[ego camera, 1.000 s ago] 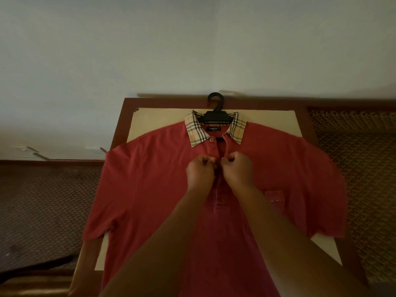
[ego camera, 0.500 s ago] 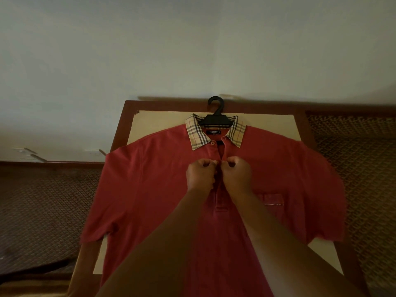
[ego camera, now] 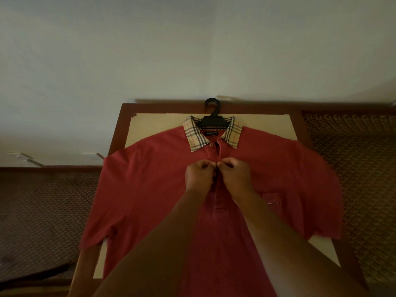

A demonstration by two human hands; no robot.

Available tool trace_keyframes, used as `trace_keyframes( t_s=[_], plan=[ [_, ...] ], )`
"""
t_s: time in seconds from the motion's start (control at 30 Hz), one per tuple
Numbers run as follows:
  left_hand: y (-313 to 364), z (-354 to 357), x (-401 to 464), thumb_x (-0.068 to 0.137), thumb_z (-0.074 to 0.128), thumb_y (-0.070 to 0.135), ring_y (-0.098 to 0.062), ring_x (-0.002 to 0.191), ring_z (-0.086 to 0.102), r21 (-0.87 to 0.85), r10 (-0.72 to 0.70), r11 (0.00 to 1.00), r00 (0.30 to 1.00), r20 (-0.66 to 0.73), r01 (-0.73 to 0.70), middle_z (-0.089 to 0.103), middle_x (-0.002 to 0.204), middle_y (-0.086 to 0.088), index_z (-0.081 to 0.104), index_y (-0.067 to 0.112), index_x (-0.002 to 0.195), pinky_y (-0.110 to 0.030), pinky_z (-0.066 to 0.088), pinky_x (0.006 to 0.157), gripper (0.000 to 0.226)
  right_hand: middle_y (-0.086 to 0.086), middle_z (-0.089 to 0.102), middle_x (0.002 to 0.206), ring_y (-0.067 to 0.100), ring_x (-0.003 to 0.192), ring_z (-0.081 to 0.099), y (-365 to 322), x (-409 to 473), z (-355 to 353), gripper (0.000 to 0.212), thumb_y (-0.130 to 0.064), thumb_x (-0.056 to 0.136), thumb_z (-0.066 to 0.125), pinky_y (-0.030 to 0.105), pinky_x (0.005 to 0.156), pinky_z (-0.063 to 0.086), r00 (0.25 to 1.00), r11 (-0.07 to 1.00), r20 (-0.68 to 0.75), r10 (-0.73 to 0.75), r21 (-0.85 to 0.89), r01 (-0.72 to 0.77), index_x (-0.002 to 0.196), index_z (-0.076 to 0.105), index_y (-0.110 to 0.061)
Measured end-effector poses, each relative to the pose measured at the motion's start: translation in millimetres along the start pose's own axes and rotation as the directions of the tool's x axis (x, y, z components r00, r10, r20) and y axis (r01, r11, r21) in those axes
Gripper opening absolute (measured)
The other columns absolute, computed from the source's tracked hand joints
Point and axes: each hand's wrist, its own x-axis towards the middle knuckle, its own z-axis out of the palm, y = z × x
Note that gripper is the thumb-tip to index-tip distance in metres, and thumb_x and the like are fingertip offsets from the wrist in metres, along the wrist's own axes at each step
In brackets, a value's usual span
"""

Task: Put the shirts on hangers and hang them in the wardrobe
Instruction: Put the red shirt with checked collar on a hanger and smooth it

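Nearest the camera: two bare forearms, cut off by the lower edge, reaching forward over the red polo shirt. Lower hem of the shirt hidden beneath the arms and out of frame. Spread flat, front up, on the worktop, a wooden-framed top with a pale board laid on it; left sleeve draped past the worktop's left edge, right sleeve folded near its right edge. Chest pocket with a small pale trim seen just right of the right wrist.

Midway up the placket: left hand and right hand side by side, knuckles up, almost touching. Each grip curled tight, fingertips pinching the placket edges on either side of the opening. Button or buttonhole under the fingers not visible, covered by the hands. One red button seen above them, near the collar.

Farther on: plaid collar lying open, dark label inside the neck, lettering too blurred to read. Black hanger already inside the shirt, only its neck piece and hook showing above the collar, shoulders hidden by the cloth; hook overlapping the worktop's far wooden rim.

To both sides: dark woven patterned surface, dim and hard to identify. At left, by the wall base, a few pale flat shapes, unclear. Beyond everything, a plain pale wall.
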Motion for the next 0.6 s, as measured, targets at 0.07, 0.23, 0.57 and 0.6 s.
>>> trace_keyframes(
  t_s=[0.07, 0.23, 0.57, 0.6],
  plan=[
    [-0.1, -0.2, -0.1, 0.092, 0.059, 0.016, -0.005, 0.041, 0.047, -0.006, -0.005, 1.0, 1.0, 0.0, 0.005, 0.06, 0.059, 0.001, 0.068, 0.015, 0.078, -0.021, 0.037, 0.039, 0.017, 0.003, 0.071, 0.081, 0.016, 0.076, 0.066, -2.7, -1.4, -5.1, 0.015, -0.012, 0.089, 0.058, 0.034, 0.072, 0.054, 0.999, 0.998, 0.035, 0.034, 0.06, -0.036, 0.085, 0.072, -0.016],
    [3.5, -1.0, -1.2, 0.093, 0.06, 0.018, -0.006, 0.041, 0.045, -0.021, -0.028, 0.999, 1.0, 0.009, 0.028, 0.06, 0.06, 0.001, 0.067, 0.015, 0.078, -0.02, 0.037, 0.039, 0.016, 0.002, 0.072, 0.088, 0.017, 0.084, 0.067, -7.0, 0.9, -16.7, 0.019, -0.008, 0.09, 0.055, 0.03, 0.077, 0.054, 0.99, 0.991, 0.127, 0.065, 0.108, -0.079, 0.095, 0.074, -0.011],
    [5.5, -4.3, -2.8, 0.093, 0.058, 0.014, -0.006, 0.039, 0.044, -0.044, -0.021, 0.999, 0.999, 0.029, 0.022, 0.055, 0.054, 0.0, 0.069, 0.014, 0.081, -0.019, 0.037, 0.037, 0.016, 0.002, 0.069, 0.078, 0.011, 0.069, 0.063, -15.9, 6.8, -20.3, 0.006, -0.007, 0.085, 0.066, 0.022, 0.061, 0.049, 0.964, 0.985, 0.224, 0.14, 0.063, -0.158, 0.083, 0.069, -0.012],
    [5.2, -4.9, -2.3, 0.093, 0.058, 0.015, -0.007, 0.038, 0.044, -0.052, -0.018, 0.998, 0.999, 0.03, 0.02, 0.055, 0.052, -0.001, 0.069, 0.015, 0.08, -0.02, 0.037, 0.037, 0.017, 0.003, 0.069, 0.078, 0.012, 0.07, 0.064, -16.3, 7.1, -20.0, 0.005, -0.007, 0.085, 0.067, 0.023, 0.061, 0.05, 0.963, 0.986, 0.226, 0.145, 0.054, -0.161, 0.083, 0.069, -0.012]
  ],
)
